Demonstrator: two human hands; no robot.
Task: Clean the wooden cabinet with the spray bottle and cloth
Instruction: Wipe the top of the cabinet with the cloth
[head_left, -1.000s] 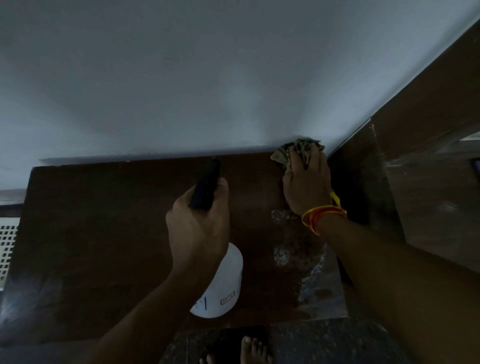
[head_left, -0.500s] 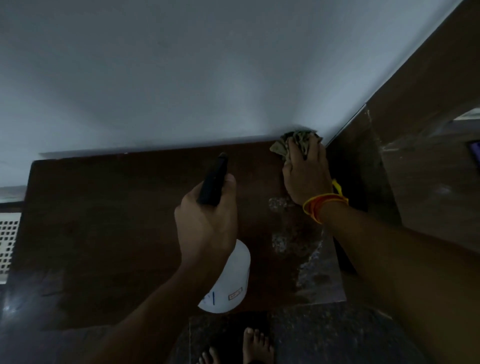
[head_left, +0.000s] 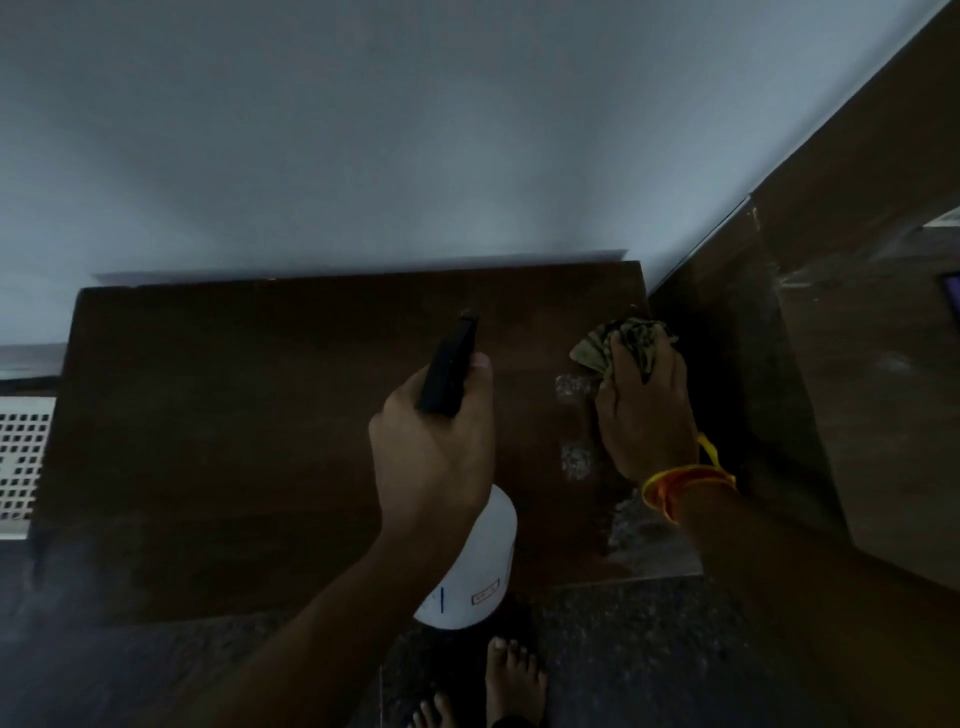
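Observation:
The dark wooden cabinet (head_left: 234, 441) fills the middle of the head view, its top running from the left wall to a taller panel on the right. My left hand (head_left: 434, 447) grips the white spray bottle (head_left: 475, 566) by its black trigger head, holding it over the cabinet's middle. My right hand (head_left: 644, 410) presses a crumpled greenish cloth (head_left: 623, 340) onto the cabinet top near its far right corner. Pale wet patches lie on the wood just left of that hand.
A white wall (head_left: 415, 130) rises behind the cabinet. A taller brown wooden panel (head_left: 857, 312) stands against the cabinet's right side. A white perforated grille (head_left: 21, 457) sits at the left edge. My bare feet (head_left: 511, 680) stand on dark speckled floor below.
My right hand has drawn the cloth back from the far corner toward me. The left hand keeps the bottle in much the same place; the view has tilted slightly.

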